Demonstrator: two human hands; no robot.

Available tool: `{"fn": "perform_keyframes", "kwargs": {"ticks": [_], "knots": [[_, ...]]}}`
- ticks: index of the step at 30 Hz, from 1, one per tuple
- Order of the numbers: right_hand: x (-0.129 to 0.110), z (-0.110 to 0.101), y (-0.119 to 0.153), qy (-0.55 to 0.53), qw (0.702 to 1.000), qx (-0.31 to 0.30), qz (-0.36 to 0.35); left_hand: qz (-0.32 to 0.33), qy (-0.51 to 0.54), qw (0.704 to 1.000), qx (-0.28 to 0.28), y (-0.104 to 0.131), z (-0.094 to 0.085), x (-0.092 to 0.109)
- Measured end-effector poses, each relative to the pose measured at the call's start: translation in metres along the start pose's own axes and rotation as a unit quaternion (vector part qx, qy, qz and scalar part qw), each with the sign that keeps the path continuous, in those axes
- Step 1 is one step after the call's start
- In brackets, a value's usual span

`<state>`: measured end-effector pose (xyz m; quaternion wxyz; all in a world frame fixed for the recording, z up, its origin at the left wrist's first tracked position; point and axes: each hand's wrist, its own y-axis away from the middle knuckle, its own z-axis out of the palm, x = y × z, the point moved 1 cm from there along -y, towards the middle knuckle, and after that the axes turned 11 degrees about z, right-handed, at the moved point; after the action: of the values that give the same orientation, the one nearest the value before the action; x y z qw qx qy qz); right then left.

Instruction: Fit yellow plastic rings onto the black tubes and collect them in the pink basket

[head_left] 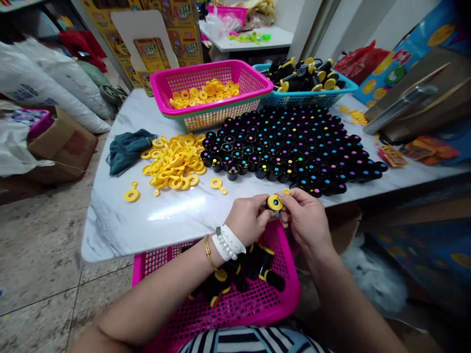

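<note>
Between my two hands, over the table's front edge, is a black cylinder topped by a yellow ring piece with a blue dot at its centre. My left hand is closed around the cylinder from the left. The fingers of my right hand pinch the yellow piece at its right side. Beyond them stand many black cylinders with coloured dots on top. A pile of yellow ring pieces lies left of these, with a loose yellow ring nearer the front edge.
A pink basket of yellow rings and a blue basket of black-and-yellow pieces stand at the back. Below my hands, a pink basket holds similar pieces. A dark cloth lies on the marbled table.
</note>
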<state>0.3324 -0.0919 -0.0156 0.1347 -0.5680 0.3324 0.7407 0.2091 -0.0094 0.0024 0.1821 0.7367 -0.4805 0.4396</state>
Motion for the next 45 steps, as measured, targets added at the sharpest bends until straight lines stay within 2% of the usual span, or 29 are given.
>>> {"fn": "perform_keyframes", "kwargs": {"ticks": [4, 9, 12, 15, 19, 21, 24, 27, 29, 32, 35, 38, 41, 45], "knots": [[-0.001, 0.006, 0.004, 0.063, 0.997, 0.027, -0.034, 0.023, -0.053, 0.998, 0.016, 0.002, 0.003, 0.000], [-0.001, 0.009, 0.007, 0.112, 0.991, 0.043, -0.058, 0.001, -0.050, 0.999, 0.021, 0.002, 0.002, -0.002], [0.000, 0.009, 0.008, 0.125, 0.988, 0.054, -0.070, -0.032, 0.030, 0.999, -0.015, 0.000, -0.004, -0.003], [0.003, 0.009, 0.009, 0.126, 0.988, 0.055, -0.075, -0.097, 0.178, 0.977, -0.071, -0.005, -0.009, -0.006], [0.007, 0.010, 0.009, 0.135, 0.983, 0.067, -0.103, -0.133, 0.257, 0.955, -0.069, -0.012, -0.011, -0.011], [0.009, 0.010, 0.010, 0.128, 0.983, 0.076, -0.109, -0.113, 0.230, 0.965, -0.057, -0.009, -0.009, -0.010], [0.010, 0.012, 0.009, 0.126, 0.984, 0.072, -0.108, -0.030, 0.095, 0.995, 0.020, 0.001, -0.003, -0.007], [0.009, 0.011, 0.008, 0.139, 0.977, 0.073, -0.142, 0.082, -0.005, 0.993, 0.088, 0.011, 0.005, -0.007], [0.009, 0.009, 0.007, 0.129, 0.978, 0.070, -0.146, 0.119, -0.059, 0.984, 0.118, 0.014, 0.010, -0.009], [0.011, 0.006, 0.008, 0.087, 0.990, 0.050, -0.101, 0.133, -0.106, 0.976, 0.139, 0.015, 0.013, -0.010], [0.007, 0.002, 0.006, 0.005, 0.999, 0.027, -0.020, 0.144, -0.089, 0.976, 0.135, 0.014, 0.013, -0.009], [-0.003, -0.001, 0.003, -0.015, 0.998, -0.033, 0.059, 0.139, -0.075, 0.979, 0.125, 0.010, 0.011, -0.009], [-0.012, -0.003, 0.002, 0.035, 0.991, -0.103, 0.082, 0.132, -0.069, 0.983, 0.108, 0.006, 0.010, -0.010], [-0.017, -0.001, 0.000, 0.071, 0.990, -0.095, 0.071, 0.104, -0.079, 0.989, 0.076, 0.001, 0.011, -0.012]]}}
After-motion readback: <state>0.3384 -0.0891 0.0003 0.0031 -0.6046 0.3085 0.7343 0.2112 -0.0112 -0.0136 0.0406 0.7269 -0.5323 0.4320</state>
